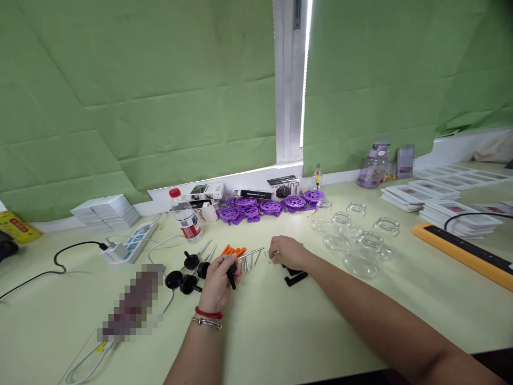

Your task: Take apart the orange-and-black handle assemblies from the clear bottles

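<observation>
My left hand (218,280) is closed around a small black knob part (231,274), held just above the pale green table (280,331). My right hand (285,251) rests on the table further right, its fingers curled and pinching at tiny metal bits (267,255); what it grips is too small to name. Between the hands lie orange-handled pieces (232,250) and several metal pins (250,256). Black knobs with metal stems (188,270) lie left of my left hand. A black bracket (295,277) sits under my right wrist.
Several clear glass cups (352,235) stand at the right. Purple plastic wheels (268,206), small boxes and a water bottle (185,216) line the back. A power strip (134,240) with cables lies left. An orange-edged strip (465,254) and stacked white cards (436,200) are far right.
</observation>
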### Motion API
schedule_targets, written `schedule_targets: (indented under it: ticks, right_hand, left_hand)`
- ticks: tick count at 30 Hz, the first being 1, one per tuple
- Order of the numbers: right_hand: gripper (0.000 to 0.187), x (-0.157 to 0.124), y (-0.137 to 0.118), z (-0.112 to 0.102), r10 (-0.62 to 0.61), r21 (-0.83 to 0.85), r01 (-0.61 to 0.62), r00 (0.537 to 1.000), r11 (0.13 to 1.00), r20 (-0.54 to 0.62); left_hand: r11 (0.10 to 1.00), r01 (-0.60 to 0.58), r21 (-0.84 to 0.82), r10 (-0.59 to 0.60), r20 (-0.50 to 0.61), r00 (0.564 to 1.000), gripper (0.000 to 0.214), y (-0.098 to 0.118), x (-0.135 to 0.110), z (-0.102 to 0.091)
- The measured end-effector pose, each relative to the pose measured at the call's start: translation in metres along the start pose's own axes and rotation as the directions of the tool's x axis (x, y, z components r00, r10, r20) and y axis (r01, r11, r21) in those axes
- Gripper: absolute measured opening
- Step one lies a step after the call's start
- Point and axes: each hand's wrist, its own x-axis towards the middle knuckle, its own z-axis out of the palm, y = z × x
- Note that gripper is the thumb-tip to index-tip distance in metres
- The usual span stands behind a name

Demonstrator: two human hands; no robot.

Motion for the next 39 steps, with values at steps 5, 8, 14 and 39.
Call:
schedule_targets:
  ticks: [5, 8, 14, 39]
  right_hand:
    - [0.013, -0.034, 0.000, -0.017, 0.231, 0.624, -0.103, 0.965, 0.774, -0.127]
    - [0.026, -0.055, 0.006, -0.014, 0.370, 0.883, -0.133, 0.928, 0.450, -0.049]
    - [0.027, -0.063, 0.012, 0.004, 0.439, 0.937, -0.183, 0.898, 0.297, 0.036]
    - [0.015, -0.076, 0.029, 0.024, 0.246, 0.669, -0.197, 0.969, 0.716, 0.022]
  left_hand:
    - [1.000, 0.022, -0.019, -0.021, 0.032, 0.999, 0.023, -0.002, -0.003, 0.003]
    - [0.999, 0.050, -0.004, -0.050, 0.069, 0.996, 0.020, -0.006, -0.004, 0.007]
    - [0.993, 0.110, 0.052, -0.115, 0.109, 0.987, 0.020, -0.013, -0.006, 0.015]
    - [0.938, 0.254, 0.233, -0.291, 0.138, 0.947, 0.031, -0.022, -0.023, 0.010]
